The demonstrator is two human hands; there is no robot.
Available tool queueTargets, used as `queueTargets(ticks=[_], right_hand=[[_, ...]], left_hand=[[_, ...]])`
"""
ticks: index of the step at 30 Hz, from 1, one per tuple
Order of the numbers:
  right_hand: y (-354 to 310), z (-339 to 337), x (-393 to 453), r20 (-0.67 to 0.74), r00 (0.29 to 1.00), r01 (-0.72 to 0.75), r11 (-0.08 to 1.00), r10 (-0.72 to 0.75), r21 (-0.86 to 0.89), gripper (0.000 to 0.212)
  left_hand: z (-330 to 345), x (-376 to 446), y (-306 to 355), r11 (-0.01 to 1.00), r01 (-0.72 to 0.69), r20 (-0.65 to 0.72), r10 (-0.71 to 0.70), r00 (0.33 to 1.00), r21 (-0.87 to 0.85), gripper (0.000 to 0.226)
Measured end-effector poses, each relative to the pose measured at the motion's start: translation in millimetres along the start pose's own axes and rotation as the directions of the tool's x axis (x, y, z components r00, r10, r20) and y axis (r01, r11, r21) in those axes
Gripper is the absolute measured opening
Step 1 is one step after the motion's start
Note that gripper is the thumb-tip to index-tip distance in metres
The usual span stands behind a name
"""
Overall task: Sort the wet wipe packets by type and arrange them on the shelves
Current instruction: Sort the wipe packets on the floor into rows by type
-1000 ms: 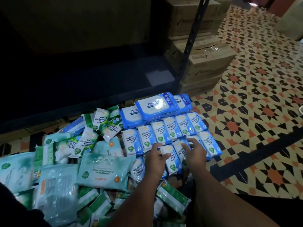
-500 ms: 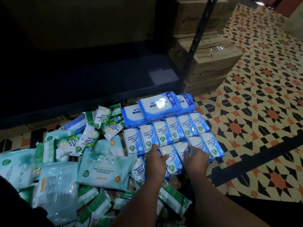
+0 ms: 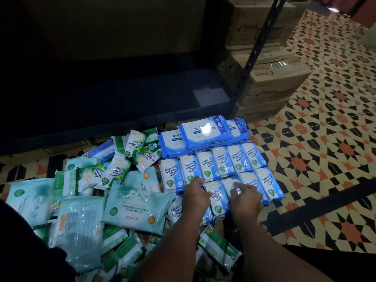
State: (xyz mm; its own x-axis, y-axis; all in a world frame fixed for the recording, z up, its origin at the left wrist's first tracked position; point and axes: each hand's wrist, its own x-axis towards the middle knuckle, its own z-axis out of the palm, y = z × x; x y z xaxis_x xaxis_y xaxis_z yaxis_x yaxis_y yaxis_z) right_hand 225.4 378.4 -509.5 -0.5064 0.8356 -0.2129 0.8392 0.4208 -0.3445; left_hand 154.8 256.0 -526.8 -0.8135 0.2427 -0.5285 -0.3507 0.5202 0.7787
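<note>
On the patterned tile floor (image 3: 317,159), glossy blue packets (image 3: 221,163) lie in rows; the left hand (image 3: 196,193) and right hand (image 3: 245,197) each pinch one.

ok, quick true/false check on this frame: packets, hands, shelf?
1. Both hands, left and right, rest on the small blue packets. True.
2. The big blue packs sit on the shelf. False: they lie on the floor, in front of the shelf.
3. The green pine packets lie left of the blue rows. True.
4. The cardboard boxes stand left of the shelf. False: they stand to its right.
5. The small blue packets lie in a loose heap. False: they lie in neat rows.
</note>
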Motion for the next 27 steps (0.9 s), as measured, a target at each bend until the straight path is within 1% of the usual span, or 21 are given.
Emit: queueTargets(ticks=[2,5,8,11,13,15,16,18,20,22,24,27], right_hand=[[-5.7,-1.0,-3.3,-0.001,1.0,-0.004,1.0,0.004,-0.024,0.024],[-20.4,-1.6,-9.0,-0.012,0.999,0.042,0.999,-0.042,0.001,0.023],[-36.7,-0.5,-14.8,-0.011,0.984,0.178,0.984,-0.177,0.015,0.024],[-55.2,4.7,-21.6,0.029,0.941,0.337,0.941,-0.338,0.031,0.025],[-71.0,7.6,-30.4,0.016,0.882,0.468,0.88,-0.47,0.077,0.023],[-88.1,12.5,-35.4,-0.017,0.798,0.602,0.796,-0.603,0.06,0.022],[-100.6,13.6,-37.1,0.015,0.759,0.651,0.759,-0.651,0.036,0.025],[-132.9,15.1,-42.4,0.141,0.681,0.728,0.685,-0.719,-0.025,0.045],[-159.1,15.7,-43.7,0.235,0.588,0.803,0.593,-0.774,-0.058,0.063],[-186.7,20.5,-46.1,0.317,0.493,0.868,0.485,-0.81,-0.107,0.071],[-213.6,27.1,-46.9,0.372,0.421,0.907,0.376,-0.827,-0.189,0.076],[-249.8,44.1,-44.8,0.467,0.361,0.924,0.241,-0.808,-0.297,0.093]], left_hand=[[-9.2,2.3,2.4,0.999,0.027,0.03,-0.026,0.999,-0.047,0.023],[-28.2,3.9,4.8,0.995,0.009,0.009,-0.009,1.0,-0.094,0.021],[-55.5,2.8,10.2,0.989,-0.04,-0.047,0.033,0.998,-0.145,0.018],[-87.0,4.0,8.1,0.987,-0.088,-0.15,0.068,0.986,-0.132,0.015],[-109.9,5.1,5.0,0.987,-0.158,-0.257,0.149,0.955,-0.013,0.011],[-137.1,4.8,2.5,0.976,-0.182,-0.363,0.215,0.907,0.122,0.01],[-152.7,5.6,0.8,0.969,-0.184,-0.411,0.236,0.881,0.164,0.011],[-186.9,10.5,-6.5,0.956,-0.184,-0.49,0.276,0.827,0.228,0.011],[-217.6,17.6,-13.7,0.924,-0.147,-0.507,0.32,0.8,0.352,0.017],[-248.1,20.7,-21.5,0.857,-0.018,-0.485,0.31,0.818,0.515,0.033],[-271.3,21.8,-29.8,0.783,0.07,-0.442,0.274,0.854,0.619,0.049],[-287.5,29.5,-43.8,0.693,0.145,-0.363,0.178,0.914,0.706,0.074]])
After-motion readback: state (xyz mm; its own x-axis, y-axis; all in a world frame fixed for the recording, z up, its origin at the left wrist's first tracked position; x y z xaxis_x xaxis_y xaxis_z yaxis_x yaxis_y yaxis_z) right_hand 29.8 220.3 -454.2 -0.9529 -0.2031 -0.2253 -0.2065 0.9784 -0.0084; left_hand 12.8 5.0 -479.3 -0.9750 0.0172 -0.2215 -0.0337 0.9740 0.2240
